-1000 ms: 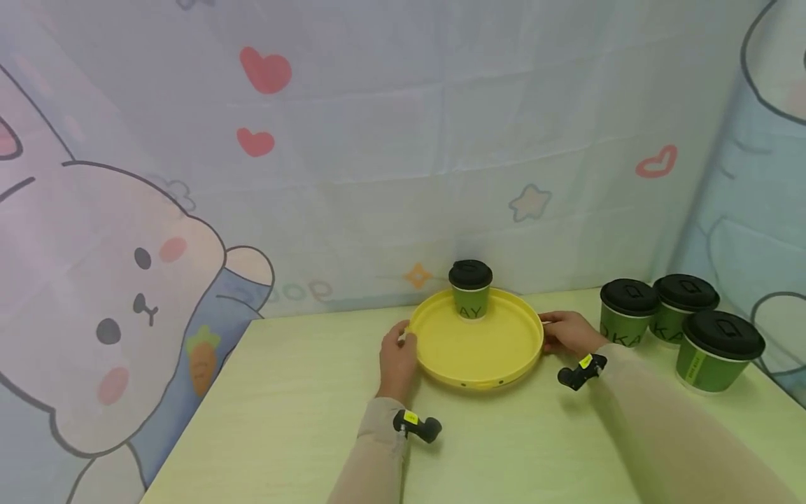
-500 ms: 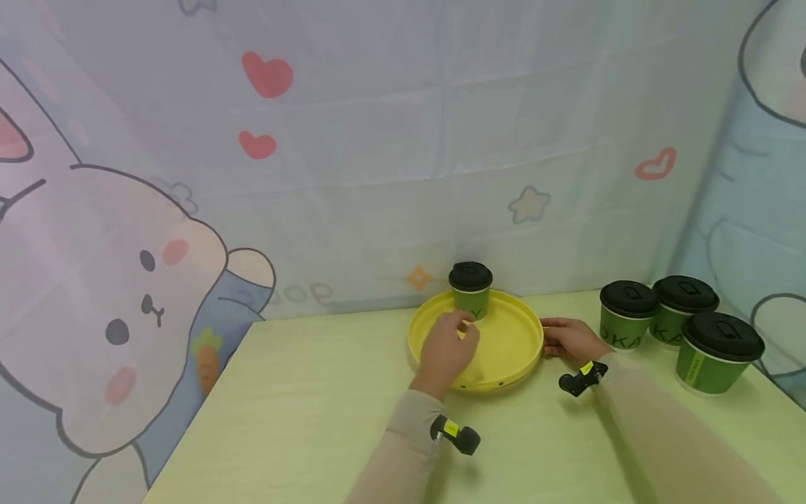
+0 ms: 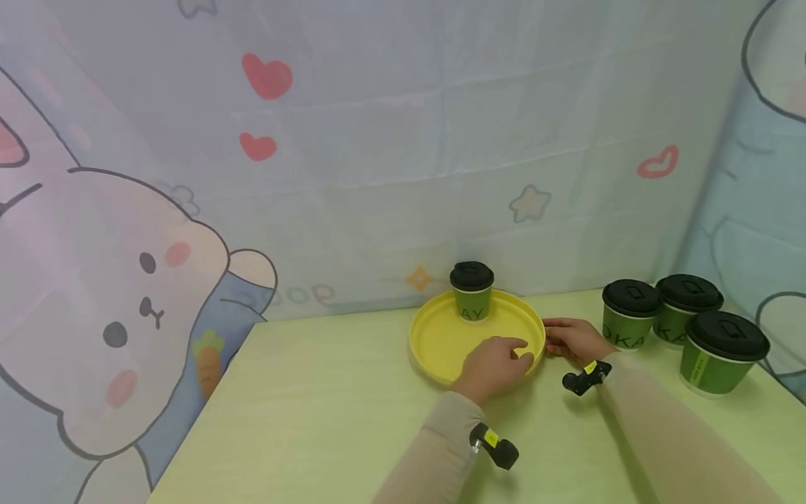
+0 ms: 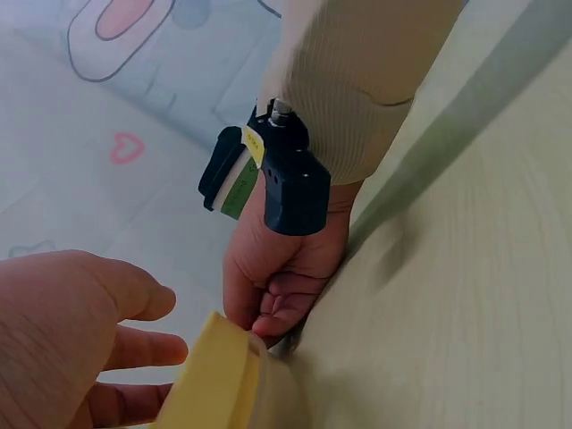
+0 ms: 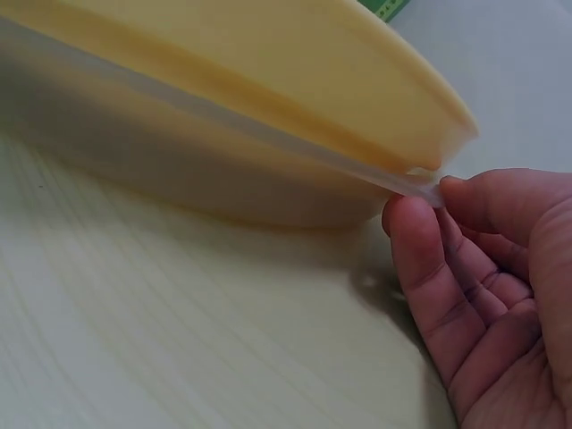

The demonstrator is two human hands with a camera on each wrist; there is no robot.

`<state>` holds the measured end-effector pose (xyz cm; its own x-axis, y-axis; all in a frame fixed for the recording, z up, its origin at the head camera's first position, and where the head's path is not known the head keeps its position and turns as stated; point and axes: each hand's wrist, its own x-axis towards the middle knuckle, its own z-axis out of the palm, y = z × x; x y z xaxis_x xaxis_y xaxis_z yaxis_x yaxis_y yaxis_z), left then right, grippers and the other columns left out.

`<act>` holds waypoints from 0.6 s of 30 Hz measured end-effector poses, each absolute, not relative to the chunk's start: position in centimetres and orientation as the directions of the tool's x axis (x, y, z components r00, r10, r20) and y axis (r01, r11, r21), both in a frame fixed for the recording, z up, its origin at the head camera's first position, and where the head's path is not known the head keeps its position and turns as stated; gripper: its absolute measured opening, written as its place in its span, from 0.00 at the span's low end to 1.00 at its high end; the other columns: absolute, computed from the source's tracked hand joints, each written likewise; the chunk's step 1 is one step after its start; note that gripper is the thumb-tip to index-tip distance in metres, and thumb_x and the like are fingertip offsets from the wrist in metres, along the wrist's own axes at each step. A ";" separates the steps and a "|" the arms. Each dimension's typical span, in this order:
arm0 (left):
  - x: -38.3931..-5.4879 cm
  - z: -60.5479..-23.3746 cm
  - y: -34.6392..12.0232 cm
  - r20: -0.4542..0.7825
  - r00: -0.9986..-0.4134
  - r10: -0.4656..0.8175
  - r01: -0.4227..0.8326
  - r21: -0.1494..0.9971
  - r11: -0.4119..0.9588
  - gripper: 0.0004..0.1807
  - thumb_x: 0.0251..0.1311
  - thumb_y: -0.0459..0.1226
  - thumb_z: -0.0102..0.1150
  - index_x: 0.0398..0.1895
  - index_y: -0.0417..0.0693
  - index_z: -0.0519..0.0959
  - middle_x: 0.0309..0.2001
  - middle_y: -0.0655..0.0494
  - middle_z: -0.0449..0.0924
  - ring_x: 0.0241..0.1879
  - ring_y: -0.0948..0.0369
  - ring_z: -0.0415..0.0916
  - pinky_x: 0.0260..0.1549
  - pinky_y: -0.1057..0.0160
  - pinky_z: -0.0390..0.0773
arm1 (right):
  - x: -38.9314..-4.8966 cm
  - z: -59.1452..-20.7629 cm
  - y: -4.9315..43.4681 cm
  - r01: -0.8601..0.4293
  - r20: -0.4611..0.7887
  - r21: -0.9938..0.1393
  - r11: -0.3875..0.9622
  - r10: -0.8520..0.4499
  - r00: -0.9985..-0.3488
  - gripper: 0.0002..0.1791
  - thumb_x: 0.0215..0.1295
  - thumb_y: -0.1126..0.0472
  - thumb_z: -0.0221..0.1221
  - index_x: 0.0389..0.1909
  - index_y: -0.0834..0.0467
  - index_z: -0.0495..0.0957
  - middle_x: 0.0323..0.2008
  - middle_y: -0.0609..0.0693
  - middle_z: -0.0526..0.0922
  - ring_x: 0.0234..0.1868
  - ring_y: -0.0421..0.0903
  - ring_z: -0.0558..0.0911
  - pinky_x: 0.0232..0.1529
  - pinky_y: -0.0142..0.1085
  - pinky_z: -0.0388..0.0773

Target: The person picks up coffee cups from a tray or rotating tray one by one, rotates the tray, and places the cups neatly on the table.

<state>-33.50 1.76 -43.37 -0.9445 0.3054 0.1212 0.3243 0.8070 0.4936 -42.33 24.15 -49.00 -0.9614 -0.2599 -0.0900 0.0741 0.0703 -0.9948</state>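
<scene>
A round yellow tray (image 3: 441, 343) lies on the table, and a small green paper cup (image 3: 474, 305) with a black lid stands upright at its far side. At the tray's right side, my right hand (image 3: 578, 340) pinches a thin translucent edge (image 5: 295, 145) that runs below the yellow rim, between thumb and forefinger in the right wrist view. Over the tray's near right part is my left hand (image 3: 494, 367), fingers loosely bent and nothing held. In the left wrist view its fingers are close to the yellow rim (image 4: 210, 371); whether they touch it I cannot tell.
Beyond my right forearm, three larger green cups with black lids stand grouped on the table: one at left (image 3: 632, 315), one behind (image 3: 688, 294), one nearer (image 3: 720, 353). A printed cloth (image 3: 378, 175) hangs along the table's back edge.
My left hand has left the tray's left edge and moved right, across the tray's near part. The right hand stays at the right edge. Tray and cups look unmoved.
</scene>
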 end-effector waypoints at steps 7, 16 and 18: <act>-33.4 -44.1 1.8 0.100 -0.936 0.338 0.340 0.507 0.792 0.14 0.66 0.51 0.57 0.47 0.63 0.89 0.38 0.72 0.85 0.35 0.73 0.76 0.38 0.69 0.74 | -42.3 -48.9 24.1 0.089 -0.102 -0.994 0.063 -0.248 -0.963 0.30 0.79 0.62 0.50 0.74 0.74 0.56 0.36 0.45 0.84 0.32 0.35 0.84 0.39 0.29 0.82; -33.2 -43.8 1.6 0.098 -0.932 0.349 0.349 0.501 0.792 0.13 0.66 0.49 0.56 0.42 0.60 0.89 0.37 0.70 0.84 0.34 0.71 0.75 0.39 0.68 0.75 | -41.9 -48.9 23.9 0.084 -0.093 -0.995 0.047 -0.241 -0.966 0.29 0.79 0.64 0.49 0.73 0.75 0.56 0.37 0.45 0.84 0.32 0.35 0.84 0.39 0.29 0.82; -33.1 -43.6 1.5 0.089 -0.932 0.350 0.348 0.486 0.802 0.13 0.66 0.49 0.56 0.42 0.60 0.89 0.36 0.70 0.84 0.34 0.71 0.75 0.38 0.68 0.74 | -41.8 -48.8 23.8 0.087 -0.098 -0.995 0.056 -0.237 -0.967 0.30 0.79 0.63 0.49 0.73 0.74 0.56 0.37 0.45 0.84 0.32 0.35 0.84 0.40 0.29 0.82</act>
